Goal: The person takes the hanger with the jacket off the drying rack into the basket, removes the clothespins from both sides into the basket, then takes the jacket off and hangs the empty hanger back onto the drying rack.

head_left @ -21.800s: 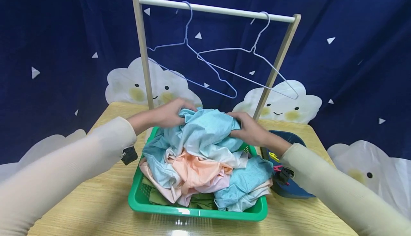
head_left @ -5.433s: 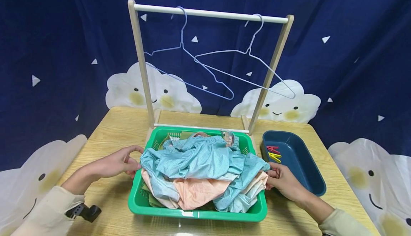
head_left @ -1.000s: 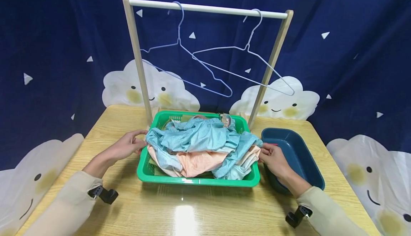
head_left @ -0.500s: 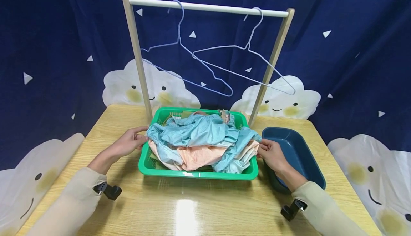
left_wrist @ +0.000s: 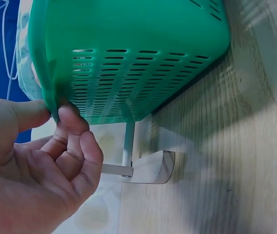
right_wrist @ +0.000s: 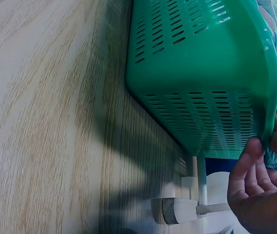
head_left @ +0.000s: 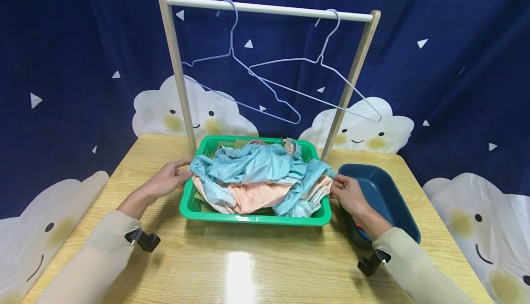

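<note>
A green plastic basket [head_left: 285,220] with slotted walls is piled with light blue [head_left: 256,161] and peach [head_left: 256,196] cloth garments. My left hand [head_left: 165,180] is at its left side. In the left wrist view, thumb and forefinger of that left hand [left_wrist: 46,156] pinch the basket's rim [left_wrist: 41,53]. Opposite it, my right hand [head_left: 349,196] grips the right side. The right wrist view has this right hand [right_wrist: 263,180] pinching the rim [right_wrist: 272,92], fingers under the lip. Olive cloth shows at the bottom, and a clear shiny piece [head_left: 290,145] lies at the back right corner.
Behind the basket stands a wooden rack with a white top rail [head_left: 273,8], carrying two wire hangers, one blue [head_left: 265,114] and one pale [head_left: 290,60]. A dark blue tray [head_left: 378,198] sits close on the right, partly behind my right forearm. A star-patterned curtain [head_left: 83,42] hangs behind.
Over the last seconds the basket has slid away from me toward the rack, both hands moving along with it at its sides. Much earlier, both hands were gripping blue cloth above the pile.
</note>
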